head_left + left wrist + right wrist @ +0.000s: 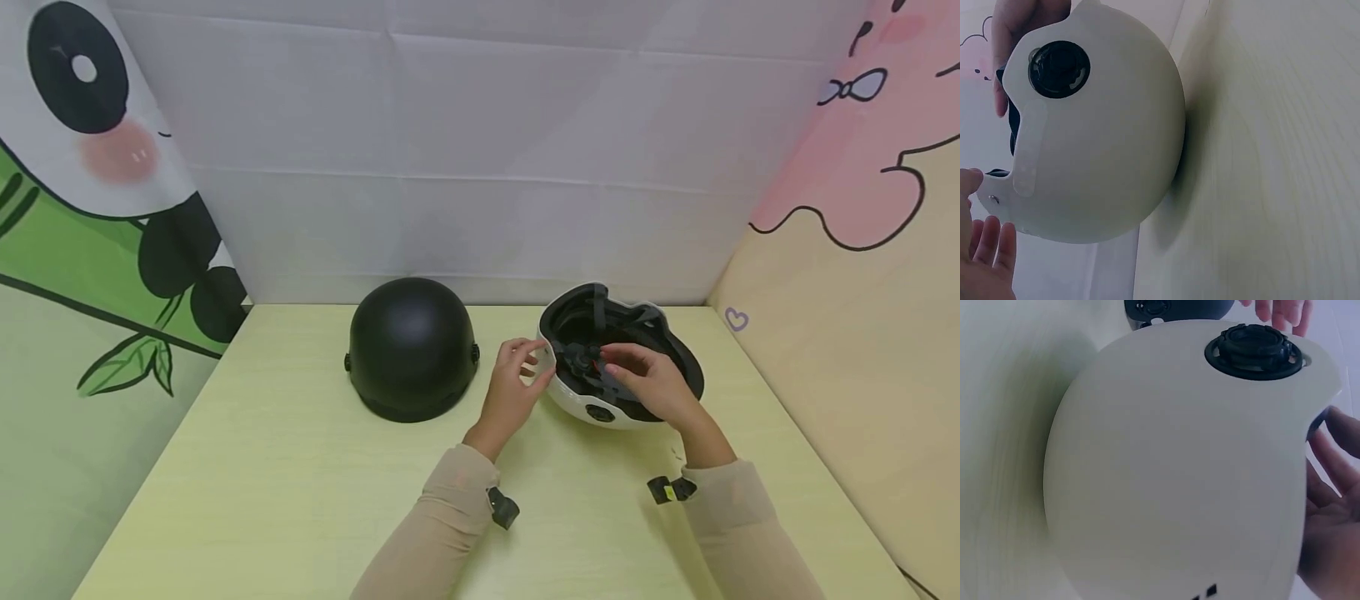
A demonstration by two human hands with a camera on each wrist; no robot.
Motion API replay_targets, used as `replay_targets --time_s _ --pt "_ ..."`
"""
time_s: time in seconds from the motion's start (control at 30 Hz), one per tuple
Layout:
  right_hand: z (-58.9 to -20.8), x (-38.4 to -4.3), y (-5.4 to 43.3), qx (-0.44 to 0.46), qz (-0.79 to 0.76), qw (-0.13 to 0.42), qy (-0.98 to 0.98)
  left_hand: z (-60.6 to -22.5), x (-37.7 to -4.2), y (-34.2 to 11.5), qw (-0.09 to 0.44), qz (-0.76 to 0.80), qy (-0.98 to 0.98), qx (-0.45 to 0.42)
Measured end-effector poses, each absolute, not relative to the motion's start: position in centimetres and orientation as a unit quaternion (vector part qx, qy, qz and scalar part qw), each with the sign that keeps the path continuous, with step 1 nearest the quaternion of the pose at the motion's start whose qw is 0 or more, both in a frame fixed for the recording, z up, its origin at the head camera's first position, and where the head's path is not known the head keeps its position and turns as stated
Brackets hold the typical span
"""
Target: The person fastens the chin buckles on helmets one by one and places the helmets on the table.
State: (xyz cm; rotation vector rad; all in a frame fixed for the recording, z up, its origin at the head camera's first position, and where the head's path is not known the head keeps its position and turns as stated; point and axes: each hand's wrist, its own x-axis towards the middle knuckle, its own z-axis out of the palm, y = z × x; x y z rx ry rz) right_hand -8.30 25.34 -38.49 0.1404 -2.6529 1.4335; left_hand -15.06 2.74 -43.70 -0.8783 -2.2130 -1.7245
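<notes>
Pale table (285, 475) — white helmet (1107, 144) lies upturned, black-lined.

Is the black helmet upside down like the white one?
No, the black helmet sits dome up, while the white helmet lies opening up.

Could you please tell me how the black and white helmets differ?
The black helmet sits dome up, while the white helmet lies open side up. The black helmet is untouched, while the left hand and right hand are at the white helmet. Both rest on the table and have round black side fittings.
</notes>
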Motion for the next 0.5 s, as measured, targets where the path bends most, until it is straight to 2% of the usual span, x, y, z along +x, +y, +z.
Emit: replay_targets --time_s 0.23,0.5 --pt "-38.6 -6.8 24.4 0.081 0.432 0.051 -0.897 -45.3 -15.5 2.3 0.061 -0.611 -0.750 -0.246" --pt "-39.0 -5.6 23.1 0.116 0.382 0.027 -0.916 -47.2 -15.7 1.6 -0.009 -0.651 -0.720 -0.242"
